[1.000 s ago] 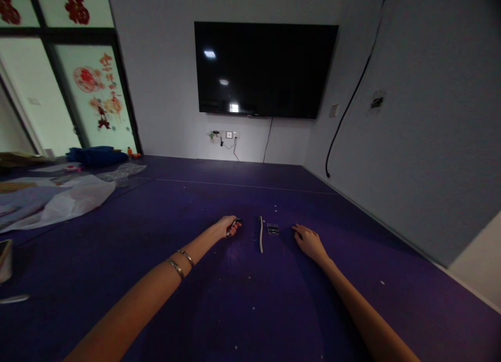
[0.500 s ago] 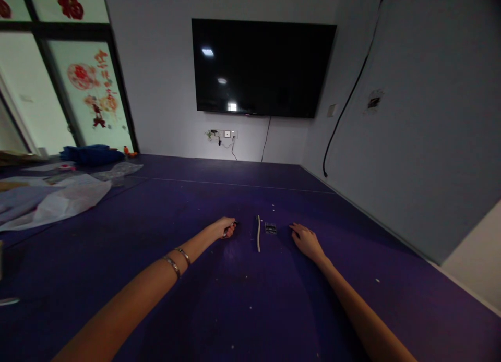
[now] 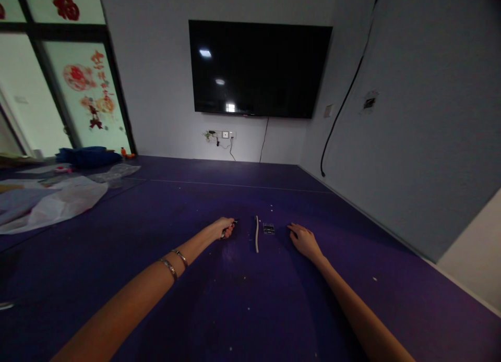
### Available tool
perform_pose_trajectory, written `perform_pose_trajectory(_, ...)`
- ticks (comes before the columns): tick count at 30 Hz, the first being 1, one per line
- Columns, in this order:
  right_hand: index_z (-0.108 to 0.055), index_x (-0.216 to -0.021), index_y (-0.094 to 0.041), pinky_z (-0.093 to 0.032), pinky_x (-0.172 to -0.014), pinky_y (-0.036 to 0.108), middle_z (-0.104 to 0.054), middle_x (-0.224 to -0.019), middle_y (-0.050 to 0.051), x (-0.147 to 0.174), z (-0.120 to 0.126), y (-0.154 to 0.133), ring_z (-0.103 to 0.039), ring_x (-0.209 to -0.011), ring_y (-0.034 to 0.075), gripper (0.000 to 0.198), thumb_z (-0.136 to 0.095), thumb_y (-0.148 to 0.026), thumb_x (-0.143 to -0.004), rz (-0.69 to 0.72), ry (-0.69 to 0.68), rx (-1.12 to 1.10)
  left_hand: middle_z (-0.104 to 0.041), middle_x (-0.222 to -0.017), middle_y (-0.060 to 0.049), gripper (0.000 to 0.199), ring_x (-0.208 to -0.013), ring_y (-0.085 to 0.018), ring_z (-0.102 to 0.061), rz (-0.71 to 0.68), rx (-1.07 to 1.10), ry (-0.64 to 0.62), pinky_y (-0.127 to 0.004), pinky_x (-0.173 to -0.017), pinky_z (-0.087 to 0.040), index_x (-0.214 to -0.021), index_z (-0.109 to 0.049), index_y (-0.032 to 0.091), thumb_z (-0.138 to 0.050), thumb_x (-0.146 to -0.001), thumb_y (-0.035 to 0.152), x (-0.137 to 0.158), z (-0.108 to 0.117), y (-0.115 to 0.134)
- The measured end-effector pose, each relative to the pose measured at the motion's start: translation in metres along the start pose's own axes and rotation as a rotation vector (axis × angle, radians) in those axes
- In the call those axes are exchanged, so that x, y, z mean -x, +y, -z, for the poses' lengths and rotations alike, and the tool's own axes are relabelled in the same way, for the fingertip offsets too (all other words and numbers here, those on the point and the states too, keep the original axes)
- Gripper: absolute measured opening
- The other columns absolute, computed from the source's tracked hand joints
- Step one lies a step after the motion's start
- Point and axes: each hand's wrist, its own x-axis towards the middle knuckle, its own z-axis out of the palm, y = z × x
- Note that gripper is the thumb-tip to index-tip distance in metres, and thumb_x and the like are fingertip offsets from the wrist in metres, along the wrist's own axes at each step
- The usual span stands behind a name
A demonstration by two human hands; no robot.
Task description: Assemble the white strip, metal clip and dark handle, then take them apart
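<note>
My left hand is closed around a small dark tool, its tip poking out past the fingers; its exact kind is too small to make out. To the right of that fist, a short length of pale cable lies on the purple surface. Just beside the cable sits a small clear and dark rectangular piece, apart from both hands. My right hand rests palm down to the right of this piece, fingers stretched out, holding nothing.
White plastic sheeting and a blue cloth bundle lie at the left. Small white scraps dot the purple surface. A black cable hangs down the right wall. On the back wall is a television, sockets below it.
The view has shifted slightly. The tool's tip shows a little more above my left fist. My right hand, the pale cable and the small rectangular piece stay in place.
</note>
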Motion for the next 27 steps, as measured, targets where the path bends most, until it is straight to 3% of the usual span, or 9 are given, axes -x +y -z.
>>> perform_pose_trajectory(7,-0.056,-0.119,-0.021,-0.027,-0.102,0.038,-0.052,-0.129,0.006,-0.001,-0.002,0.001,-0.043,-0.122,0.02,0.04,-0.037,-0.024,-0.084,-0.011,-0.005,0.012,-0.033,-0.043,0.008,0.033,-0.031,-0.004,-0.029,-0.26,0.003,0.025,-0.017,-0.034,-0.022,-0.07,-0.047,0.015,-0.035,-0.088,0.04,0.006,0.004,0.01)
perform_pose_trajectory(14,-0.056,-0.119,-0.02,-0.028,-0.101,0.038,-0.052,-0.128,0.007,0.0,0.001,-0.002,-0.043,-0.121,0.02,0.041,-0.035,-0.025,-0.084,-0.001,-0.005,0.014,-0.037,-0.045,0.007,0.035,-0.032,-0.005,-0.032,-0.543,-0.016,0.031,-0.016,-0.033,-0.025,-0.08,-0.052,0.015,-0.033,-0.085,0.044,0.019,-0.012,0.03)
perform_pose_trajectory(20,-0.057,-0.119,-0.022,-0.029,-0.1,0.038,-0.053,-0.128,0.006,0.001,0.002,-0.004,-0.043,-0.121,0.02,0.041,-0.035,-0.025,-0.084,-0.012,-0.004,0.003,-0.044,-0.056,0.005,0.026,-0.039,-0.005,-0.041,-0.674,0.04,-0.097,-0.017,-0.038,-0.037,-0.092,-0.052,0.015,-0.033,-0.085,0.031,0.026,-0.029,0.038)
perform_pose_trajectory(27,-0.057,-0.118,-0.021,-0.029,-0.099,0.039,-0.052,-0.128,0.006,0.002,0.002,-0.003,-0.043,-0.121,0.021,0.04,-0.036,-0.025,-0.084,-0.009,0.007,-0.012,-0.051,-0.066,0.002,0.021,-0.05,-0.006,-0.051,-0.723,-0.013,-0.198,-0.017,-0.045,-0.043,-0.098,-0.048,0.014,-0.037,-0.08,0.012,0.039,-0.046,0.038)
